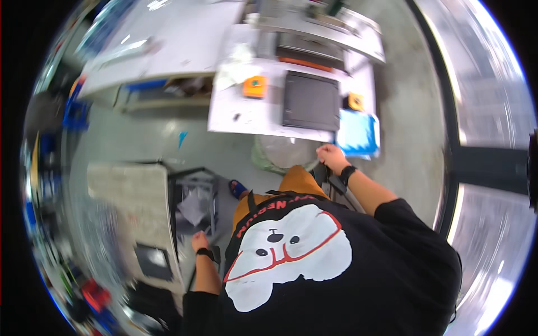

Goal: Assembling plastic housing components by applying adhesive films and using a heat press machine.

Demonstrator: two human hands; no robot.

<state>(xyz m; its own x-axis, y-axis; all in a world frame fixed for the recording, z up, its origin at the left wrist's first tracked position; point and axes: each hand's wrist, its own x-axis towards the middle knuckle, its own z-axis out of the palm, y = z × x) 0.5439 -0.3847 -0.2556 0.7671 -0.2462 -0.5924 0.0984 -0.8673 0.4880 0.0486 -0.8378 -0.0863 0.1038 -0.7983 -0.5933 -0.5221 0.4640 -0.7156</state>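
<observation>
Blue tray (pixel 354 150) sits just ahead-right of the right hand (pixel 333 158), left hand (pixel 200 241) way farther, both kinda curled, can't tell if gripping anything.

This place seems to be a workshop or a small production room. A white desk (pixel 227 120) carries a black flat panel (pixel 311 101), two small orange objects and a shallow blue-and-white tray (pixel 357 134), and a second long white desk (pixel 185 36) stands beside it. A bin with a plastic liner (pixel 288 150) is placed under the first desk. The floor (pixel 134 137) is plain grey, and large glass panels (pixel 493 266) in a dark frame (pixel 487 162) form the right side.
</observation>
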